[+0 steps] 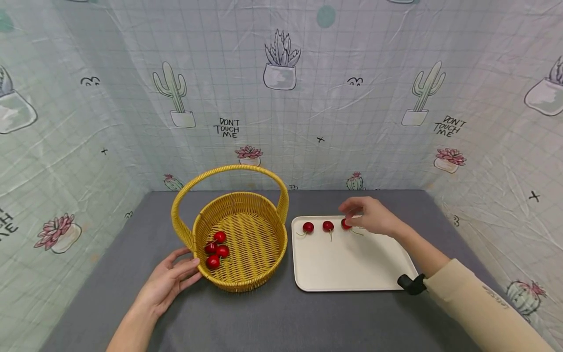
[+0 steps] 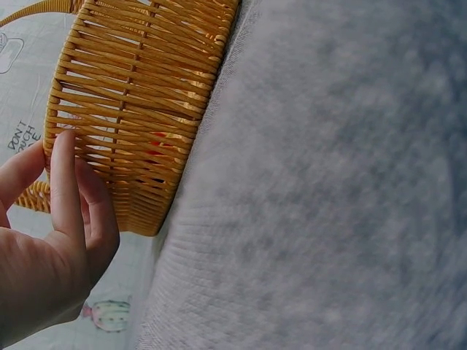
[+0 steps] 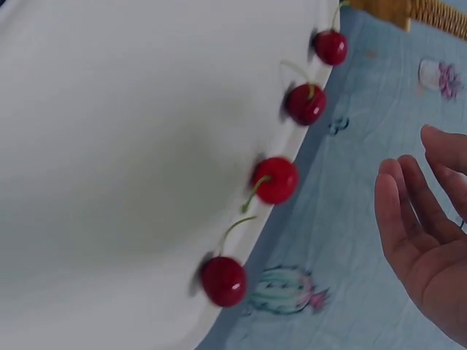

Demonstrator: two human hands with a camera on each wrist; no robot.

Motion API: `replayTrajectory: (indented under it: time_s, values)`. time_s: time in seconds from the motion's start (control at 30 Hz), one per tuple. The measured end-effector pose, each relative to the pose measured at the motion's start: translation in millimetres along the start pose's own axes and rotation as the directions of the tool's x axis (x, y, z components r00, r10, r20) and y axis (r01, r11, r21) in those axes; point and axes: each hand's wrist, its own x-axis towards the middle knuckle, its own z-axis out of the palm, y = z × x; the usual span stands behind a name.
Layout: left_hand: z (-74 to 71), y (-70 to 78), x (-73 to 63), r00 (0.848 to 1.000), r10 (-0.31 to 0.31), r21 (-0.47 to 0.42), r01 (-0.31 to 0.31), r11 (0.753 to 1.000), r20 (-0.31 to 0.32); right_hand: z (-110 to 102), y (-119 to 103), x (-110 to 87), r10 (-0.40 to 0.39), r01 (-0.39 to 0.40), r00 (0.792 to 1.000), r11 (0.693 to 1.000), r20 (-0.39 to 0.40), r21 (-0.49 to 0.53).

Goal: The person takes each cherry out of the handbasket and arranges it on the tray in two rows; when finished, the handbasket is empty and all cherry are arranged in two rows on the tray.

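Observation:
A yellow woven basket (image 1: pixel 246 283) with a tall handle holds several red cherries (image 1: pixel 222 251) at its left side. At that side my left hand (image 1: pixel 169 278) holds the basket, thumb at the rim and fingers against the outer wall; the left wrist view shows this wall (image 2: pixel 139 95) close up. My right hand (image 1: pixel 371 215) is over the back edge of a white tray (image 1: pixel 347 264), partly covering a cherry (image 1: pixel 344 224). In the right wrist view several stemmed cherries (image 3: pixel 276 180) line the tray's edge, apart from the right hand (image 3: pixel 430 233), whose loosely bent fingers hold nothing.
Basket and tray stand side by side on a grey tabletop (image 1: pixel 264 322). A patterned cloth (image 1: pixel 308 112) with cactus drawings encloses the back and sides. The basket's handle (image 1: pixel 230 168) arches high above its rim. A black strap (image 1: pixel 411 284) is near the right sleeve.

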Motion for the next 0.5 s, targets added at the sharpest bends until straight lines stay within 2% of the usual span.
replayTrajectory:
  time_s: [0.17, 0.5]
  values:
    - [0.7, -0.2, 0.2, 1.000, -0.005, 0.001, 0.005, 1.000, 0.002, 12, -19, 6.5, -0.089, 0.089, 0.994, 0.996, 0.063, 0.000]
    - [0.2, -0.1, 0.8, 1.000, -0.013, 0.014, 0.013, 1.000, -0.015, 38, -59, 20.9, -0.178, 0.182, 0.972, 0.983, 0.153, -0.014]
